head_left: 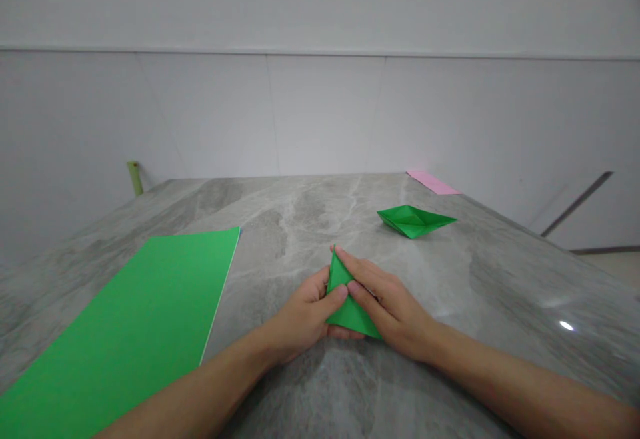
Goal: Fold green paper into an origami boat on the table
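Between my two hands is a piece of folded green paper (354, 312), triangular with its point facing away from me. My left hand (307, 309) grips its left side, thumb lying on top and fingers underneath. On the right side my right hand (393, 302) holds it, thumb near the middle and fingers along the slanted edge up to the tip. The two thumb tips almost meet on the paper. The underside of the paper is hidden. Beyond my right hand a folded green paper boat (415, 220) rests on the table.
A stack of green paper sheets (135, 319) lies on the left of the grey marbled table (280, 226). Pink paper (434, 182) lies at the far right edge. A white wall (320, 112) stands behind the table.
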